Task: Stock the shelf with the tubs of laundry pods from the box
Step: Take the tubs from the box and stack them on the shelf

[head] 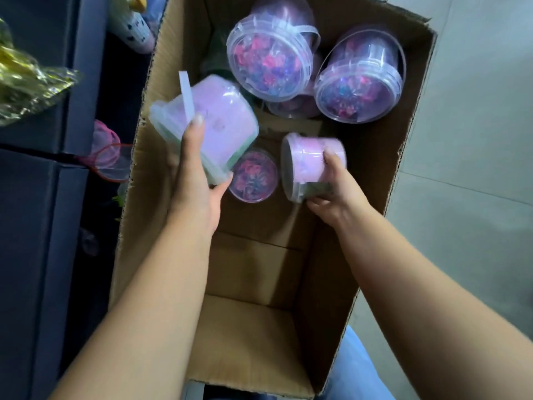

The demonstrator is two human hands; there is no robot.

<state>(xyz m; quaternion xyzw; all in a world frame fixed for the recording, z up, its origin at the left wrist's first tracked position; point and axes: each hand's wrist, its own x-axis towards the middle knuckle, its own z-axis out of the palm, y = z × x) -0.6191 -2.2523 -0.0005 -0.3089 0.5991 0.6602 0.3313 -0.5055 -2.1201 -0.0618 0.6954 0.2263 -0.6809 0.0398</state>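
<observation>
Floor: grey floor (476, 140) fills the right of the frame; a dark shelf (72, 82) runs down the left edge, with a crinkled yellow wrapper (28, 82) at the upper left.
Box: the cardboard box (415, 116) stands open in the centre, and its near half shows only bare cardboard.
Left hand: the left hand (199, 180) has its fingers curled round a large tub (219, 122), blurred, held over the box's left wall.
Right hand: the right hand (334, 194) grips a small tub (308, 163) on its side, inside the box at the centre of the frame.
In the box: two tilted tubs (268, 59) at the top of the frame, a partly hidden tub (291, 106) below them, and a lid-up tub (253, 176) between the hands.
Progress: no tub shows on the shelf here, so the count placed cannot be told. The bare near half suggests much is done, with two tubs in hand and about four to go.
</observation>
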